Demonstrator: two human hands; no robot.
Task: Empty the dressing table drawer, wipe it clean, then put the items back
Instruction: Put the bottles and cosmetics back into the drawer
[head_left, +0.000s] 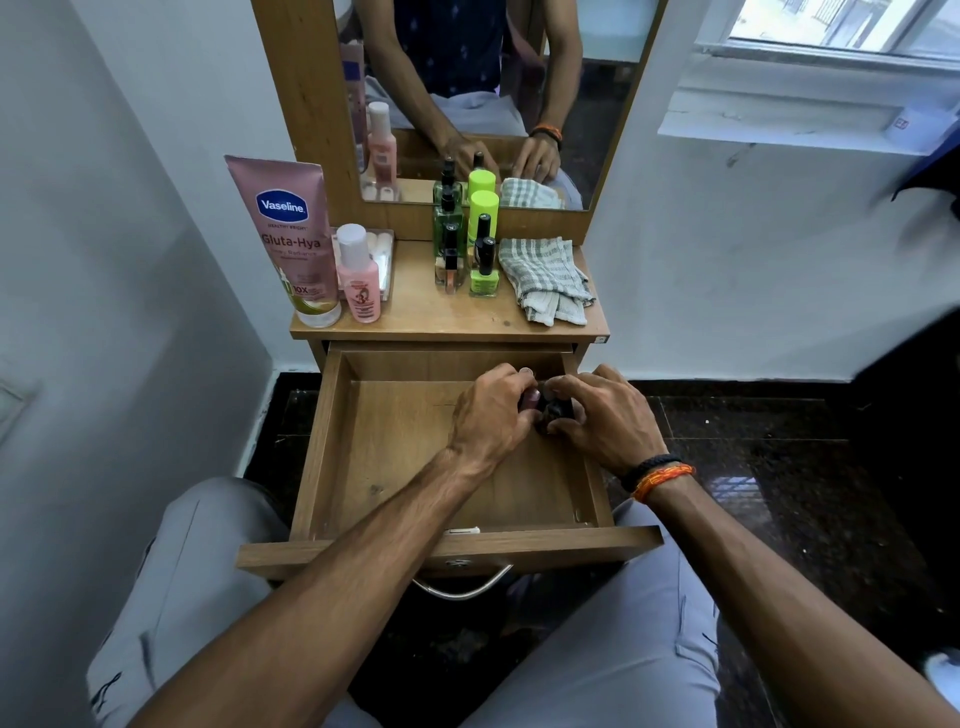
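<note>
The wooden drawer (332, 447) is pulled out wide, its floor mostly bare. At its back right, my left hand (491, 415) grips a small dark reddish bottle (531, 399), and my right hand (602, 415) curls its fingers round another small dark bottle (557, 410). Both bottles are largely hidden by my fingers. On the table top (415, 312) stand a pink Vaseline tube (291, 234), a small pink bottle (358, 275), a green pump bottle (448, 228), a neon green bottle (483, 208) and several nail polish bottles (484, 270). A striped cloth (545, 275) lies at the right.
A mirror (483, 93) rises behind the table top and reflects my arms. A clear plastic box (385, 265) sits behind the small pink bottle. White walls flank the table and a window (831, 31) is at the upper right. My knees are under the drawer front, with its metal handle (462, 590).
</note>
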